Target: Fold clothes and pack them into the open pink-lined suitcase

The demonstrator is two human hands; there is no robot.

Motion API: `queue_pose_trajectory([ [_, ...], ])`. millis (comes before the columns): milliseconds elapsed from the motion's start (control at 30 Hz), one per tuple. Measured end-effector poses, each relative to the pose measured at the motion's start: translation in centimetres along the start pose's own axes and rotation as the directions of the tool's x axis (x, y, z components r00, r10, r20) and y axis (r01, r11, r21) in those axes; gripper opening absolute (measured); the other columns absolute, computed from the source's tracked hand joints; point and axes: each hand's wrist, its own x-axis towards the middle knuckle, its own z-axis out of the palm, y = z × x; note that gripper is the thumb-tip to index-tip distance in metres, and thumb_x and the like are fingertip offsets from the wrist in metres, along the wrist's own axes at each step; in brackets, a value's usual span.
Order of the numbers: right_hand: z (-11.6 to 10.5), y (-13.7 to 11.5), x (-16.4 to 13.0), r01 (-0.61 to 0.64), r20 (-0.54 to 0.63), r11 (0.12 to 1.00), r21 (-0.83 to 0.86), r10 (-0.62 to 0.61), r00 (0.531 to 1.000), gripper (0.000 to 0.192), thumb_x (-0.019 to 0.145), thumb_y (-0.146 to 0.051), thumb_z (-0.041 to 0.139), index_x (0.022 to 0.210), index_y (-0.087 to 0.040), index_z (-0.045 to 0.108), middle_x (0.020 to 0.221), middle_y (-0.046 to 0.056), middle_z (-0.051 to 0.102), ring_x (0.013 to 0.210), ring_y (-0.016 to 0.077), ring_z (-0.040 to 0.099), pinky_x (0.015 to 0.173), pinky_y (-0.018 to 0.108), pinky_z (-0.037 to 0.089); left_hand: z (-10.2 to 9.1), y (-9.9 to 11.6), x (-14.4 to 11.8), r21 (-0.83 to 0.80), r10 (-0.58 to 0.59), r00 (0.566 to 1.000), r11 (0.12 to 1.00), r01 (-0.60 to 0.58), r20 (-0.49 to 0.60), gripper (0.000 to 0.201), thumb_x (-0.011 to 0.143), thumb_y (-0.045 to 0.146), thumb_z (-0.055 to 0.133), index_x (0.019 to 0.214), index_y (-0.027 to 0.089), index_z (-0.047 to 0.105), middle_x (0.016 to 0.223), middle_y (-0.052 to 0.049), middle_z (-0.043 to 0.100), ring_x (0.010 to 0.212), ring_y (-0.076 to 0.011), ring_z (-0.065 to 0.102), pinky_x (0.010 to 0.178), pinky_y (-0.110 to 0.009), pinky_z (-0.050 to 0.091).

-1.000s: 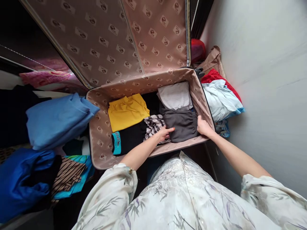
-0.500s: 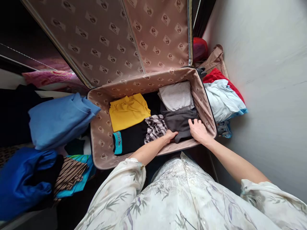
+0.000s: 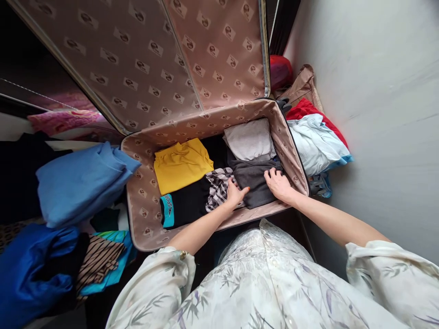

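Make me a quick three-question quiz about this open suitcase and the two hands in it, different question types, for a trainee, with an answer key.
1. True or false: both hands rest on the dark grey folded garment inside the suitcase.
2. Multiple choice: what lies directly behind the dark grey garment, nearer the lid? A) yellow garment B) light grey folded garment C) blue bundle
3. Fill in: the left hand sits between the dark grey garment and the black-and-white ______ cloth.

Key
1. True; the right hand presses its right part, the left hand its left edge.
2. B, the light grey folded garment.
3. Patterned; the patterned cloth lies beside the black garment.
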Motion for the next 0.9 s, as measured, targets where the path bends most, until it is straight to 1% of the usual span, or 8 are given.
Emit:
queue_pose_trajectory([
  [133,2.0,0.9,1.8,0.024,0.037,1.0,0.002,-0.024,0.999,0.102,0.084,-0.033,0.074,0.167,-0.018,0.016,0.17,0.029,0.01,0.155,0.0457,0.02,0.111,0.053,0.044,-0.3,1.2,2.3,0.171,0.275,0.961,0.949,-0.264,-0.04,0.102,0.078,0.038,0.085,0.16,0.021,0.027,0.153,-0.021,0.047,0.139,-0.0339,0.051,0.114,-0.049,0.043],
  [200,3.6,1.5,3.1,-0.02,0.169,0.999,0.036,0.014,0.986,0.13,0.069,-0.037,0.089,0.168,-0.021,0.007,0.171,0.028,-0.005,0.155,0.0487,0.018,0.114,0.054,0.04,0.3,1.6,3.0,0.445,0.478,0.869,0.756,-0.48,0.126,0.104,0.077,0.042,0.085,0.163,0.026,0.029,0.168,-0.018,0.027,0.155,-0.0389,0.026,0.124,-0.058,0.025],
  [300,5.5,1.8,4.3,-0.079,0.225,0.996,0.041,0.068,0.972,0.149,0.056,-0.035,0.097,0.168,-0.025,-0.001,0.17,0.027,-0.018,0.153,0.0522,0.023,0.116,0.054,0.037,1.3,1.5,3.3,0.666,0.478,0.792,0.452,-0.593,0.38,0.102,0.081,0.057,0.078,0.165,0.028,0.028,0.174,-0.015,0.007,0.159,-0.045,0.002,0.123,-0.07,0.009],
  [500,6.7,0.8,4.6,-0.111,0.145,0.994,-0.006,0.11,0.983,0.124,0.073,-0.042,0.087,0.168,-0.027,0.009,0.171,0.028,-0.006,0.15,0.0539,0.028,0.115,0.064,0.031,1.0,2.3,3.5,0.704,0.392,0.806,0.404,-0.583,0.443,0.1,0.082,0.063,0.073,0.165,0.027,0.029,0.174,-0.016,0.009,0.157,-0.0472,0.01,0.119,-0.072,0.018],
  [633,7.2,0.2,4.9,-0.141,0.076,0.988,0.056,0.137,0.988,0.089,0.093,-0.047,0.063,0.167,-0.026,0.019,0.171,0.026,0.0,0.152,0.0539,0.024,0.112,0.07,0.029,-0.2,5.1,4.3,0.688,0.503,0.834,0.522,-0.504,0.229,0.067,0.096,0.052,0.06,0.155,0.021,0.048,0.164,-0.019,0.035,0.148,-0.0359,0.036,0.119,-0.055,0.032],
  [700,7.3,0.1,5.0,-0.147,0.059,0.987,0.067,0.143,0.988,0.094,0.089,-0.048,0.069,0.166,-0.026,0.02,0.171,0.028,0.003,0.151,0.0544,0.023,0.112,0.069,0.03,-0.3,6.6,4.8,0.681,0.579,0.773,0.457,-0.573,0.261,0.062,0.098,0.049,0.058,0.153,0.022,0.05,0.163,-0.018,0.036,0.151,-0.0349,0.032,0.122,-0.053,0.028],
  [800,7.3,0.2,5.0,-0.146,0.061,0.986,0.08,0.142,0.988,0.105,0.081,-0.052,0.077,0.166,-0.027,0.021,0.171,0.028,0.006,0.152,0.0532,0.024,0.113,0.069,0.03,0.6,7.8,5.6,0.621,0.583,0.628,0.25,-0.743,0.516,0.08,0.088,0.057,0.069,0.159,0.029,0.043,0.172,-0.011,0.02,0.158,-0.042,0.007,0.125,-0.065,0.009],
  [900,7.3,0.4,5.0,-0.153,0.087,0.986,0.068,0.147,0.985,0.11,0.078,-0.053,0.08,0.166,-0.028,0.02,0.171,0.029,0.005,0.152,0.0509,0.026,0.114,0.067,0.03,2.0,7.4,6.4,0.602,0.451,0.631,0.229,-0.765,0.631,0.11,0.075,0.069,0.077,0.165,0.029,0.028,0.175,-0.012,0.004,0.157,-0.0489,-0.01,0.119,-0.077,0.0],
])
